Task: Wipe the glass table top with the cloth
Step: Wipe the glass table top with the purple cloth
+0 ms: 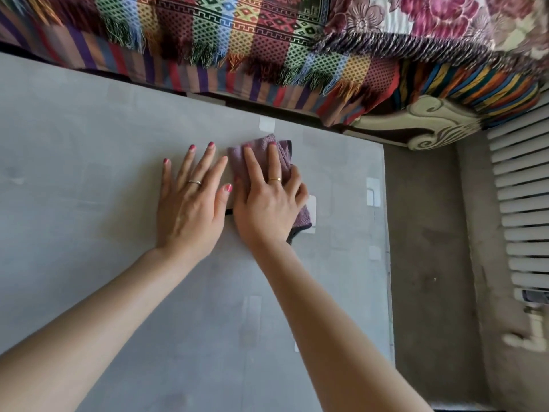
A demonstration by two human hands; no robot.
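Observation:
The glass table top [89, 173] fills the left and middle of the view, pale grey with faint reflections. A folded mauve cloth [285, 157] lies on it near the far right corner. My right hand [267, 200] presses flat on the cloth, fingers straight and spread, covering most of it. My left hand [190, 200] rests flat on the bare glass just left of the cloth, fingers spread, its thumb next to my right hand.
A sofa under a colourful fringed throw [237, 46] runs along the table's far edge. Grey carpet floor [430, 248] lies to the right of the table edge. A white radiator [523, 203] stands at the far right.

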